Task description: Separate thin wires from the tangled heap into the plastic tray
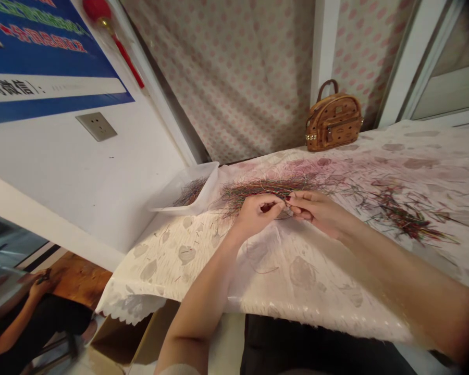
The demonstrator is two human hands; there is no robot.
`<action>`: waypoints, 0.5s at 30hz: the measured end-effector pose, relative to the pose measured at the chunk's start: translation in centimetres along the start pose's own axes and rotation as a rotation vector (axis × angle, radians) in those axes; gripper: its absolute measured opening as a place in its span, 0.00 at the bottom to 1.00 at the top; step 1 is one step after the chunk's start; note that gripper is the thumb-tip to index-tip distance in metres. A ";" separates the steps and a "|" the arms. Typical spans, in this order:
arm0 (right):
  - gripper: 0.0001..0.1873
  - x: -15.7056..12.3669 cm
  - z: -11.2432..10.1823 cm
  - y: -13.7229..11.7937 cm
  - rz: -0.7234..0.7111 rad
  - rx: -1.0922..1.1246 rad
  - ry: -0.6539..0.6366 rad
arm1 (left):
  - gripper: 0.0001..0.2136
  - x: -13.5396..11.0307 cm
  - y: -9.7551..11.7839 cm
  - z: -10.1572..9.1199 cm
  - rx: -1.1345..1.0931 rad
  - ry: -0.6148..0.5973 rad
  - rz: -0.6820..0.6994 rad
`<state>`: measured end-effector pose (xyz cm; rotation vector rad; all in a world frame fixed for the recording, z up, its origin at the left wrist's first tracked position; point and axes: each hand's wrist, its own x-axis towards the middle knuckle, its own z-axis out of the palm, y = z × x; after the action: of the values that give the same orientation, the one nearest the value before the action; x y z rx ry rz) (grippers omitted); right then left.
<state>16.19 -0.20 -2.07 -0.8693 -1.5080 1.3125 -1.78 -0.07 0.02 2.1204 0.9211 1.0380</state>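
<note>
Front edge: The counter [316,297] is covered by a pale cloth [160,260] with grey leaf shapes, and its front edge is crossed by both forearms.
Left edge: A white wall [82,166] is met there, and a cardboard box [152,338] can be seen under the wavy corner of the cloth.
Back edge: The counter is closed off by a spotted curtain [238,78], and a small brown bag [334,125] is seen close to it.
Room: A wide strip of cloth is seen between the hands and the front edge, with one loose strand on it.
Writing: On the blue sign [62,65], "同微信" can be read on a white strip; the red and green words are too blurry. A little label is seen on the bag, but it cannot be read.
Thin coloured strands [238,190]: A long pile is spread just behind the fingers; more are kept in a cloudy white tub [210,190] to the left, and a red and green heap [404,211] is seen farther right.
Left hand [258,211]: The thumb and first finger are pressed together, right by the pile.
Right hand [316,205]: The fingertips are pinched together, close to the left ones; what is pinched is too small to tell.
</note>
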 end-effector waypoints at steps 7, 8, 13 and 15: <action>0.07 -0.5 0.5 0.0 -0.281 -0.289 0.260 | 0.12 0.2 -0.1 0.1 -0.321 0.076 -0.201; 0.06 -0.6 0.6 0.1 -0.365 -0.403 0.297 | 0.12 0.2 -0.1 0.1 -0.370 0.089 -0.228; 0.10 -1.0 0.7 0.2 -0.643 -0.756 0.332 | 0.12 0.2 -0.2 -0.1 -0.501 0.089 -0.293; 0.12 -1.1 0.7 0.1 -0.672 -0.805 0.353 | 0.12 0.1 -0.4 -0.1 -0.533 0.079 -0.311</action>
<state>15.84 -1.42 -2.41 -0.8859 -1.8157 0.0309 -1.97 0.29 -0.21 1.4580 0.8589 1.0652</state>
